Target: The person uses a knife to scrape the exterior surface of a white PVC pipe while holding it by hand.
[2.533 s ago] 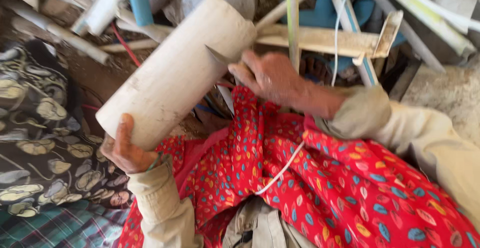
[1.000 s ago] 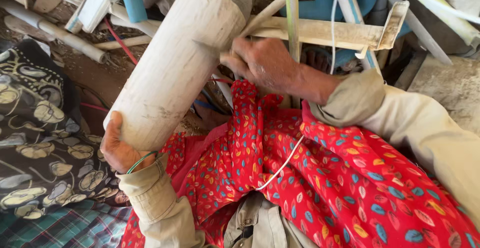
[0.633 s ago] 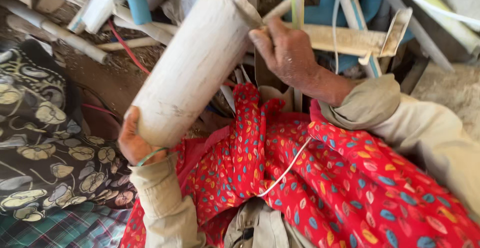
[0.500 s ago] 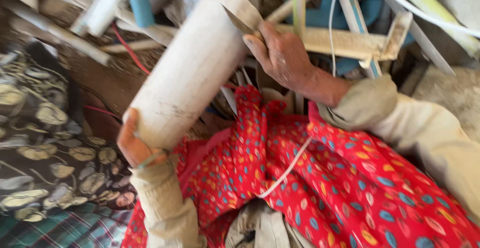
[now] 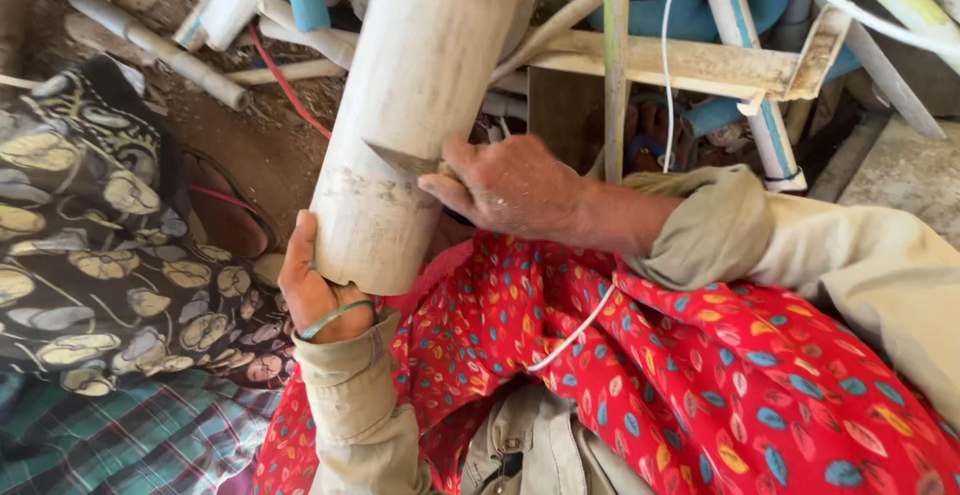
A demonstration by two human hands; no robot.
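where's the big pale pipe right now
In the head view, the pale pipe stands centre-left, tilted, its lower end in the left hand, the right hand against its side.

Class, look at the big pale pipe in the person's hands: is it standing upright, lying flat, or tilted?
Tilted. The pipe leans up and right from the left hand; the right hand touches its side.

Bare dirt ground point(image 5: 275, 145) at the top left, grey pipe point(image 5: 150, 45) lying on it along its upper edge, red cord point(image 5: 285, 85) trailing across the dirt, dark flower-patterned cloth point(image 5: 90, 255) spread over its left side, plaid cloth point(image 5: 120, 435) at the bottom left corner
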